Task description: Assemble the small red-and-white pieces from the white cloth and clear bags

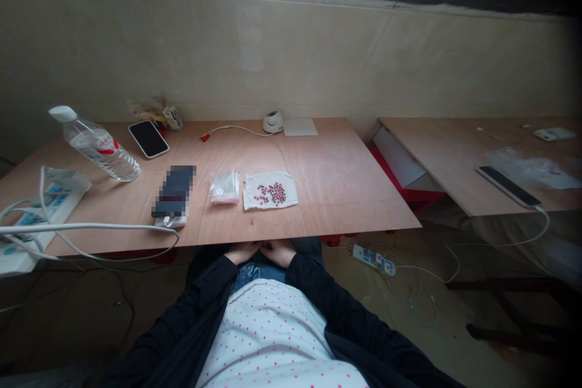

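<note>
My left hand (244, 251) and my right hand (278, 252) rest on my lap, close together at the table's front edge. The tabletop hides the fingers of both, so what they might hold does not show. On the table beyond them lies a white cloth (291, 197) with many small pink and dark beads (274, 194) heaped on it. Just left of the cloth is a stack of clear plastic bags (224, 187) with pink edges.
Leftward are a pixelated phone (174, 192), a water bottle (102, 148), another phone (148, 139) and a power strip (61, 203) with white cables. A dome camera (273, 122) and a white card (301, 127) are at the back. A second table (436, 151) stands right, across a gap.
</note>
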{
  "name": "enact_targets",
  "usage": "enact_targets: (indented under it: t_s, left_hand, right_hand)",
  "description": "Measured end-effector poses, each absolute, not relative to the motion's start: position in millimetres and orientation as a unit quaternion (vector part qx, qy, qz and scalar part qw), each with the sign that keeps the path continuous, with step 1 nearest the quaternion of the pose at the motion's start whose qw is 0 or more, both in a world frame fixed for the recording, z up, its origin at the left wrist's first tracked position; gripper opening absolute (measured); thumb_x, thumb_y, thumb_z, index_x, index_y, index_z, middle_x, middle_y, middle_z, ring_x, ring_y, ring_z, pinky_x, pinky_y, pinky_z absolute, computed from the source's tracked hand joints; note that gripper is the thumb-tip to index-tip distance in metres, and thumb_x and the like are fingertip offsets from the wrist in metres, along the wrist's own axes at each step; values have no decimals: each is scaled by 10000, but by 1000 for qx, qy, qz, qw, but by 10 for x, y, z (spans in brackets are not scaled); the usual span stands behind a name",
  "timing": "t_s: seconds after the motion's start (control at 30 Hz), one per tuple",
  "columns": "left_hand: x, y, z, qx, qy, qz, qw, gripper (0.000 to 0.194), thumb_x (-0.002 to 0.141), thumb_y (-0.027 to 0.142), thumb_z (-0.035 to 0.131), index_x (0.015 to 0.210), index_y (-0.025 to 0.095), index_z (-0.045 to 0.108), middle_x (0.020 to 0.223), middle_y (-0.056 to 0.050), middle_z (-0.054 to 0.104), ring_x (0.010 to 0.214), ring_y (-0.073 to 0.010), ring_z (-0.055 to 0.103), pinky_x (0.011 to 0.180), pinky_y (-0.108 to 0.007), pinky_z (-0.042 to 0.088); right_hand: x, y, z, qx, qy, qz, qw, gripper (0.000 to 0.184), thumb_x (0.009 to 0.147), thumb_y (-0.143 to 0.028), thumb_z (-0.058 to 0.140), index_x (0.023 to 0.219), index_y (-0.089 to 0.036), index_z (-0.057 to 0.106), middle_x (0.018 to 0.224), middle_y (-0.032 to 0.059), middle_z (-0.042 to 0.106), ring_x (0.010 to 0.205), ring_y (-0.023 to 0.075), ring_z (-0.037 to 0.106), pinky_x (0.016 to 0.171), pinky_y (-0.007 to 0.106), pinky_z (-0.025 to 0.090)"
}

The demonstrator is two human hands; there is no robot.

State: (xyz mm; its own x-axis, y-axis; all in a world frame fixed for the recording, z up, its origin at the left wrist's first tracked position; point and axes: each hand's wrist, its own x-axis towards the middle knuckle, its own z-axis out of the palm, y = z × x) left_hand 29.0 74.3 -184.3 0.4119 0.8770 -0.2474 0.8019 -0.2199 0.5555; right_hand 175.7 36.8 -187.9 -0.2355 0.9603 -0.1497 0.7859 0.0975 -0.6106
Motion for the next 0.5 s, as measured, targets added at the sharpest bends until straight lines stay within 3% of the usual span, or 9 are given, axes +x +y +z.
enact_targets:
  t_s: [0.33, 0.5]
  left_hand:
    - [255, 830, -1912, 782, 518, 77, 339, 490, 853, 448, 450, 1255, 167, 443, 1355, -114, 415, 1257, -253, 358, 1059, -503, 195]
    - [239, 833, -1947, 785, 516, 80, 333, 454, 857, 441, 449, 1221, 172, 472, 1319, -115, 451, 1233, -250, 387, 1047, -508, 217]
  right_hand:
    - [1774, 394, -1964, -593, -726, 307, 162, 158, 798, -300, 537, 703, -187, 593, 718, 20, 612, 645, 143, 522, 588, 242, 340]
    - [1778, 404, -2005, -591, -727, 306, 168, 154, 799, -307, 541, 718, -186, 589, 705, 16, 599, 643, 139, 511, 591, 240, 341]
